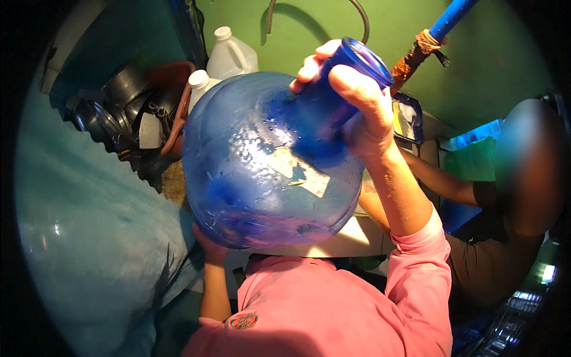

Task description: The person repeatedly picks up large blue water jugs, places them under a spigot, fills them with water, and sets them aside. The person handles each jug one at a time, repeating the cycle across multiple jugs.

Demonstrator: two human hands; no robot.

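A large round blue water jug (pixel 232 178) fills the middle of the view, tilted with its neck toward the upper right. Water drops and a torn, pale label remnant (pixel 308 174) are on its wet surface. My right hand (pixel 361 98) grips the neck just below the open rim, thumb on the near side and fingers around the far side. Low on the jug's left side, my left hand (pixel 209 243) supports it from beneath; most of its fingers are hidden behind the jug.
Two white plastic jugs (pixel 232 56) stand behind. A reddish basin (pixel 178 116) of dark pots and pans is at left, beside a teal plastic sheet (pixel 102 223). A co-worker (pixel 486 250) sits close at right, arms reaching behind the jug. A blue pipe (pixel 450 20) crosses the upper right.
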